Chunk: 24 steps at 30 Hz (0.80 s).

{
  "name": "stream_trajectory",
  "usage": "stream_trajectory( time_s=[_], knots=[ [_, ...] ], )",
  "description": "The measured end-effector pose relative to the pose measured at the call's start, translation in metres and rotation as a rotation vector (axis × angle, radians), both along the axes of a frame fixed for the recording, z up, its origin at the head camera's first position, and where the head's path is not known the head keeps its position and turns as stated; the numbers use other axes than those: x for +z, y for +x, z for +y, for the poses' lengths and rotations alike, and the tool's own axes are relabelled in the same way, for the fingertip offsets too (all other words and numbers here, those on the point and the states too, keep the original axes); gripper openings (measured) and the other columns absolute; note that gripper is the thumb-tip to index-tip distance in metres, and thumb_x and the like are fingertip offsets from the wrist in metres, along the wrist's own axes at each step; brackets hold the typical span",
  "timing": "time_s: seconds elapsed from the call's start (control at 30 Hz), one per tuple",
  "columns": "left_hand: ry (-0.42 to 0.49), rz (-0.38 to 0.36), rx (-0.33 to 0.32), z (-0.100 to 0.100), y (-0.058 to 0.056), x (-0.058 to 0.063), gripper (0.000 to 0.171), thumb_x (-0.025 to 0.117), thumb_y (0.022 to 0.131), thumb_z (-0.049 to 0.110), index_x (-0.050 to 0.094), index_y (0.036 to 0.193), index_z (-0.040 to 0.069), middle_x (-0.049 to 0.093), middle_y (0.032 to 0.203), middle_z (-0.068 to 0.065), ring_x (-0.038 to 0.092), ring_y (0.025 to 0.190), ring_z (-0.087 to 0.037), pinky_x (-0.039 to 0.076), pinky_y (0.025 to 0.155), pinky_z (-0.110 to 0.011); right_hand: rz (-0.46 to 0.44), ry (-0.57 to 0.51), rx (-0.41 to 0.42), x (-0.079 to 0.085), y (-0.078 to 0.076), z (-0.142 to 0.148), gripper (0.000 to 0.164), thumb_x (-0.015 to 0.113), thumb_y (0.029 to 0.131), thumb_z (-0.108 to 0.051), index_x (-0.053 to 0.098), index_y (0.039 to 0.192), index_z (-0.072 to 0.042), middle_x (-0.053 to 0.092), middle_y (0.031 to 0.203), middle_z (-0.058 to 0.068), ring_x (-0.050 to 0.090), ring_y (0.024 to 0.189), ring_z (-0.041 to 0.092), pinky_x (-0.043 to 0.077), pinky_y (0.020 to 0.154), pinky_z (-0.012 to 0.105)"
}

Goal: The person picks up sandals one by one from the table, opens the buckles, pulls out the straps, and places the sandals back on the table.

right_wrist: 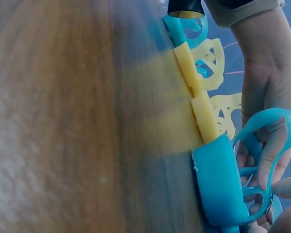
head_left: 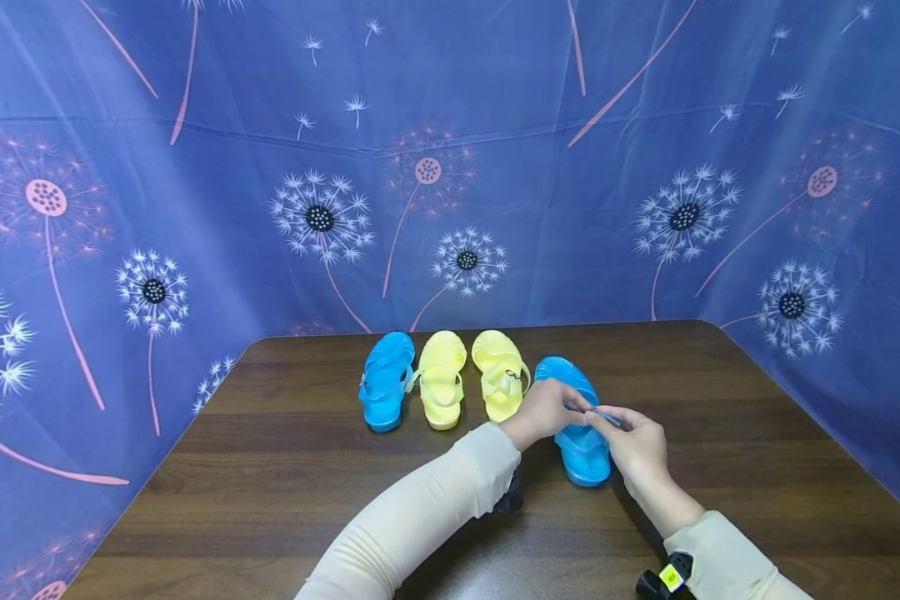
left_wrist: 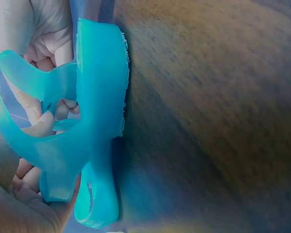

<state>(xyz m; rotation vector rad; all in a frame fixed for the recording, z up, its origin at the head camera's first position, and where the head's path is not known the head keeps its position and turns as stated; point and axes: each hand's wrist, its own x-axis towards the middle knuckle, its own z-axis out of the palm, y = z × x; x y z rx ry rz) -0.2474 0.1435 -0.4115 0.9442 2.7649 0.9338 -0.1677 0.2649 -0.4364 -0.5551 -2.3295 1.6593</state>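
At the right of the row, a blue sandal rests sole down on the table, its toe away from me. My left hand reaches over its left side and pinches the thin ankle strap. From the right, my right hand pinches the same strap with thumb and fingers. The fingertips of both hands nearly meet above the sandal's middle. In the right wrist view a small buckle shows at the strap. The fingers partly cover the buckle, so whether it is fastened I cannot tell.
Left of it, two yellow sandals stand side by side, the nearer one close to my left hand. Another blue sandal stands at the row's left end. The brown wooden table meets a blue dandelion-print cloth behind.
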Motion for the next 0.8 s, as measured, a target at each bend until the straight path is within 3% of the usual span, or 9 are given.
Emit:
stream_trajectory(
  time_s=[0.13, 0.2, 0.33, 0.53, 0.8],
  knots=[
    [0.031, -0.013, 0.019, 0.0010, 0.0004, -0.0012, 0.013, 0.074, 0.086, 0.026, 0.079, 0.095, 0.019, 0.075, 0.088, 0.011, 0.064, 0.084, 0.002, 0.046, 0.065, -0.010, -0.015, -0.006, 0.006, 0.0005, 0.0004, 0.0001, 0.050, 0.060, 0.096, -0.035, 0.058, 0.128, 0.002, 0.052, 0.137, 0.022, 0.050, 0.117, 0.028, 0.049, 0.079, 0.017],
    [0.038, -0.017, 0.030, 0.0015, 0.0006, -0.0015, 0.012, 0.074, 0.085, 0.027, 0.079, 0.094, 0.020, 0.075, 0.087, 0.012, 0.063, 0.083, 0.003, 0.045, 0.064, -0.009, -0.019, -0.016, 0.004, 0.0004, 0.0003, -0.0001, 0.050, 0.059, 0.096, -0.035, 0.058, 0.129, 0.002, 0.051, 0.138, 0.023, 0.049, 0.120, 0.030, 0.051, 0.090, 0.027],
    [0.031, -0.019, 0.045, 0.0017, 0.0007, -0.0018, 0.013, 0.074, 0.085, 0.028, 0.079, 0.093, 0.019, 0.075, 0.086, 0.011, 0.063, 0.082, 0.002, 0.045, 0.063, -0.010, -0.025, -0.031, -0.006, 0.0001, -0.0004, -0.0007, 0.050, 0.056, 0.098, -0.035, 0.056, 0.131, 0.002, 0.048, 0.140, 0.023, 0.047, 0.126, 0.033, 0.044, 0.105, 0.046],
    [0.007, -0.026, 0.066, 0.0015, 0.0015, -0.0016, 0.013, 0.074, 0.085, 0.029, 0.079, 0.093, 0.020, 0.075, 0.086, 0.011, 0.063, 0.081, 0.002, 0.046, 0.062, -0.011, -0.016, -0.047, -0.012, -0.0012, -0.0011, 0.0001, 0.051, 0.055, 0.098, -0.035, 0.054, 0.132, 0.004, 0.047, 0.140, 0.025, 0.044, 0.127, 0.037, 0.041, 0.107, 0.050],
    [0.042, -0.073, 0.072, -0.0002, 0.0029, -0.0009, 0.013, 0.074, 0.085, 0.027, 0.079, 0.093, 0.018, 0.075, 0.086, 0.010, 0.063, 0.080, 0.001, 0.048, 0.063, -0.012, -0.013, -0.057, 0.006, -0.0011, 0.0003, 0.0009, 0.050, 0.051, 0.101, -0.032, 0.052, 0.134, 0.004, 0.045, 0.141, 0.026, 0.041, 0.130, 0.039, 0.039, 0.109, 0.051]
  ],
)
